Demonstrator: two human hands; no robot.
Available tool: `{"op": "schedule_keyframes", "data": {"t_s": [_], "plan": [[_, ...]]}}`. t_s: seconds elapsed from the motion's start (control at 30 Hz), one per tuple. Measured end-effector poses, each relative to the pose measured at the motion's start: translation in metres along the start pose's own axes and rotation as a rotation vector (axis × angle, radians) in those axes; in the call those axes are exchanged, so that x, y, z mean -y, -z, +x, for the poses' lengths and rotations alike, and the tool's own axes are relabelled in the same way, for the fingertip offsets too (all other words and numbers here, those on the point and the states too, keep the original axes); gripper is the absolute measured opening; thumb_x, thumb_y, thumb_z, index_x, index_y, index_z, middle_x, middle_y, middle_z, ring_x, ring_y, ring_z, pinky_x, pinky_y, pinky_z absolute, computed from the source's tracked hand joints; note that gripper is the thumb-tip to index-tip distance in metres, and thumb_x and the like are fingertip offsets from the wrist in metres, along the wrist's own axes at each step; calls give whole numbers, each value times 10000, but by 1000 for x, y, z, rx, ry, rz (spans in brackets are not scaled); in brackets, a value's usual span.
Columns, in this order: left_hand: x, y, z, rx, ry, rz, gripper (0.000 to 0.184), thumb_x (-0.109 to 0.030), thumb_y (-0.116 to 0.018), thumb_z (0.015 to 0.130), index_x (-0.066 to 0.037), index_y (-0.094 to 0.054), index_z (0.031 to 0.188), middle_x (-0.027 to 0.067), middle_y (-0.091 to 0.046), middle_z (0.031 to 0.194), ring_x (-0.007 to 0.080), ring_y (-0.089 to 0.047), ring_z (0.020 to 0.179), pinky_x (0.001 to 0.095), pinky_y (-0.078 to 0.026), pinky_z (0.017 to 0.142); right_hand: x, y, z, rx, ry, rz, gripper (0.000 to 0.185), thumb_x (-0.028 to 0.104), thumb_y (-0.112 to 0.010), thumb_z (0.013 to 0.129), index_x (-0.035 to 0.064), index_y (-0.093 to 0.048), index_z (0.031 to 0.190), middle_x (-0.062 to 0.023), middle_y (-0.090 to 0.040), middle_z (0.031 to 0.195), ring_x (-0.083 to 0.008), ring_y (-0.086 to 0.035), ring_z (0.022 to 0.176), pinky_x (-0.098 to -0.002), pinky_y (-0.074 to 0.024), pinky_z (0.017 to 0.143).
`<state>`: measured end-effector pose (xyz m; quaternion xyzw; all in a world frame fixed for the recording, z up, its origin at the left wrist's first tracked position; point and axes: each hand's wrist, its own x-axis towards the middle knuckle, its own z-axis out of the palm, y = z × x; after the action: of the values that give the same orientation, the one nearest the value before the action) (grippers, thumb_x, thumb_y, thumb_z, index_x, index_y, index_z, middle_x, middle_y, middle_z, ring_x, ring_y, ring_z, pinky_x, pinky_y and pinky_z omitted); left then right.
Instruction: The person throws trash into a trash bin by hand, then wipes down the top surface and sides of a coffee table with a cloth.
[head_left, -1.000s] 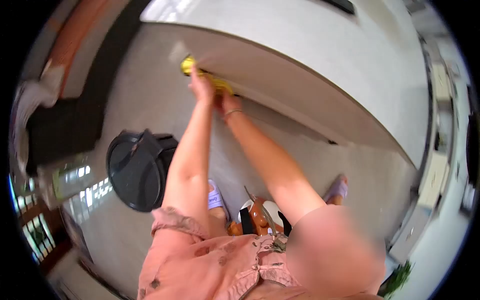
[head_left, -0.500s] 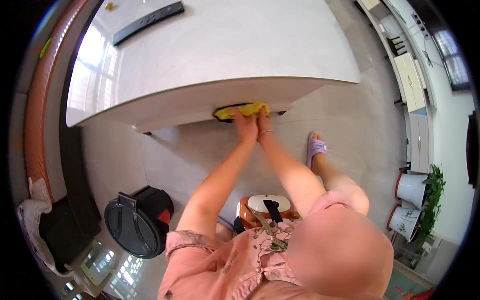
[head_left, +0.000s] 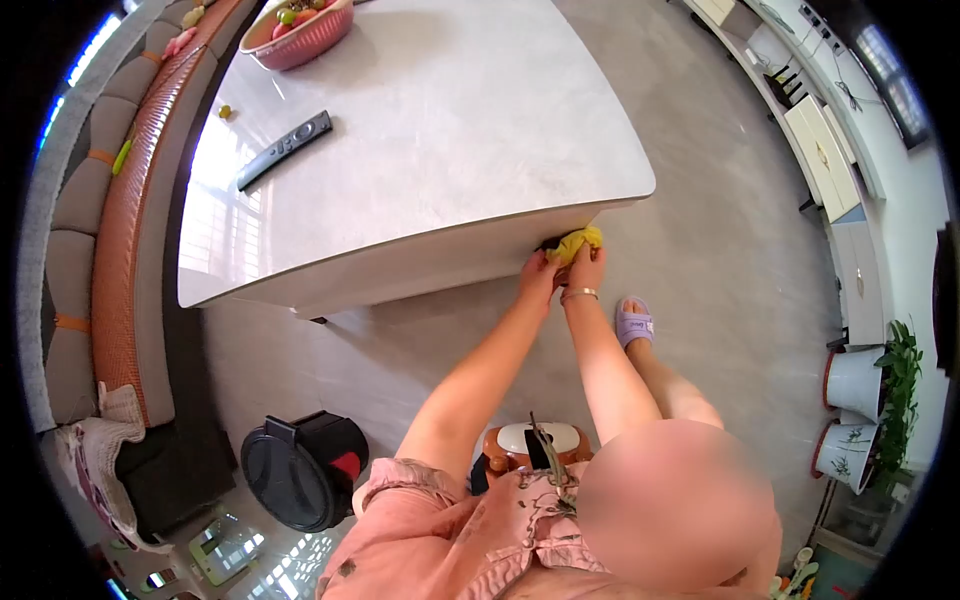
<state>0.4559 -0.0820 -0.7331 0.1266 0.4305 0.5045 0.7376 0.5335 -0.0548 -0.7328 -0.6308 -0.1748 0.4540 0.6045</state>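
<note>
A bunched yellow cloth (head_left: 574,243) is pressed against the side panel of the coffee table (head_left: 440,160), just under the tabletop near its right corner. My right hand (head_left: 588,268), with a bracelet at the wrist, is closed on the cloth. Beside it, my left hand (head_left: 540,275) also has its fingers closed at the cloth's lower left edge. A dark patch shows next to the cloth on the left; I cannot make out whether it belongs to it.
On the tabletop lie a remote control (head_left: 285,150) and a pink basket (head_left: 300,32) of fruit. A black trash bin (head_left: 300,470) stands at the lower left. A sofa (head_left: 140,220) runs along the left, and potted plants (head_left: 850,380) line the right wall.
Both hands have slid the yellow cloth rightward along the table's side panel toward the corner. The view has shifted too, and the fruit basket has come into sight.
</note>
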Motion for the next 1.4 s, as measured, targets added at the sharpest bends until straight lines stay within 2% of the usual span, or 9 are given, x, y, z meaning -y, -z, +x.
{"op": "schedule_keyframes", "data": {"t_s": [0.1, 0.27, 0.37, 0.43, 0.5, 0.6, 0.7, 0.97, 1.4], "plan": [[-14, -17, -55, -36, -364, 234, 402, -107, -596, 914, -5, -480, 1285, 91, -622, 1063, 183, -621, 903, 311, -523, 763, 40, 3, -42, 103, 171, 180, 240, 89, -492, 936, 5, -499, 1160, -92, -582, 1103, -195, -572, 975, -321, -485, 827], [-88, -56, -151, 32, -1111, 970, 619, -26, -685, 794, -25, -423, 1355, 140, -647, 987, 195, -638, 809, 304, -510, 696, 134, 2, -110, 156, 702, 253, 300, 64, -474, 941, 7, -470, 1235, -75, -528, 1180, -166, -530, 1041, -305, -435, 912], [-149, -59, -180, -87, -1052, 1379, 713, -62, -735, 703, -76, -438, 1351, 103, -606, 1052, 265, -618, 865, 349, -496, 670, 184, -3, -109, -54, 1303, -325, 324, 125, -598, 853, 31, -554, 1160, -139, -528, 1107, -311, -500, 1061, -409, -376, 967], [-184, -63, -183, -229, -1347, 1689, 769, -144, -784, 651, -123, -449, 1343, 85, -562, 1136, 278, -566, 985, 416, -467, 768, 200, -14, -99, 87, 1343, -685, 351, 213, -645, 812, 52, -592, 1118, -159, -522, 1127, -365, -470, 1077, -456, -351, 974], [-207, -64, -181, -219, -1205, 1807, 944, -284, -845, 601, -197, -372, 1413, 95, -478, 1327, 303, -470, 1208, 489, -401, 947, 184, -21, -77, 13, 1532, -948, 405, 274, -615, 823, 86, -563, 1178, -136, -497, 1252, -339, -420, 1189, -481, -314, 1031], [-225, -62, -162, -200, -982, 2165, 1232, -424, -886, 500, -292, -178, 1500, 105, -291, 1519, 323, -275, 1403, 599, -239, 1097, 188, -19, -70, 18, 1578, -991, 428, 279, -580, 835, 98, -530, 1219, -130, -472, 1297, -339, -395, 1224, -488, -289, 1062], [-228, -62, -162, -158, -977, 2213, 1232, -391, -892, 498, -286, -182, 1500, 96, -310, 1510, 322, -296, 1392, 591, -268, 1083, 187, -10, -68, 114, 1571, -1049, 458, 286, -547, 845, 99, -494, 1259, -127, -455, 1313, -342, -387, 1230, -494, -275, 1073], [-219, -46, -137, -307, -1168, 2140, 844, -44, -614, 804, -260, -191, 1502, 11, -372, 1491, 228, -355, 1371, 549, -315, 1069, 185, -12, -44, 156, 1540, -1302, 546, 349, -542, 850, 99, -440, 1325, -102, -417, 1369, -300, -334, 1296, -471, -216, 1111], [-216, -54, -142, -318, -1100, 2091, 910, -160, -706, 744, -232, -205, 1501, 80, -464, 1419, 221, -353, 1373, 485, -307, 1103, 206, -6, -71, 290, 1244, -1447, 556, 464, -449, 926, 198, -395, 1410, -45, -355, 1479, -238, -253, 1393, -421, -140, 1162]]}}
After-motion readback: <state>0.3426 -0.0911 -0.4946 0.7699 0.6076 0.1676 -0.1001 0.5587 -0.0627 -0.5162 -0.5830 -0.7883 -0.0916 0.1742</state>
